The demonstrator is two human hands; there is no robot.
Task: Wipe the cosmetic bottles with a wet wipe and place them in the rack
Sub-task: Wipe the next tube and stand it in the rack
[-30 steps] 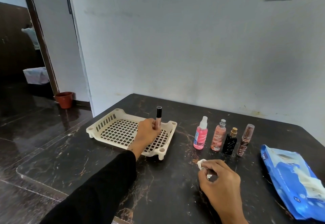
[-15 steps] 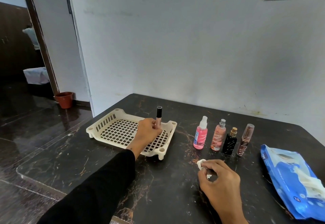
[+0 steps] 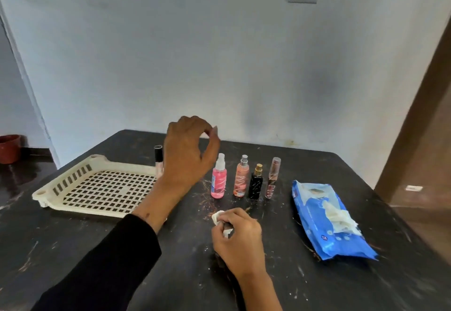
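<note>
A slim black-capped tube (image 3: 158, 162) stands upright at the right end of the cream lattice rack (image 3: 73, 184). My left hand (image 3: 189, 151) hovers empty above the table between the rack and the bottles, fingers loosely curved. On the table stand, in a row, a pink spray bottle (image 3: 219, 179), a peach spray bottle (image 3: 242, 179), a black gold-capped bottle (image 3: 256, 184) and a slim clear bottle (image 3: 273, 179). My right hand (image 3: 240, 240) rests on the table in front of them, gripping a crumpled white wet wipe (image 3: 218, 216).
A blue pack of wet wipes (image 3: 329, 227) lies open at the right on the dark marble table (image 3: 317, 286). The wall is close behind the table. A brown door edge (image 3: 419, 140) is at the right, and a terracotta pot (image 3: 9, 148) on the floor at far left.
My left hand let go of the black-capped tube, leaving it upright in the rack, and rose to the right towards the bottles. The camera turned right. My right hand stayed put.
</note>
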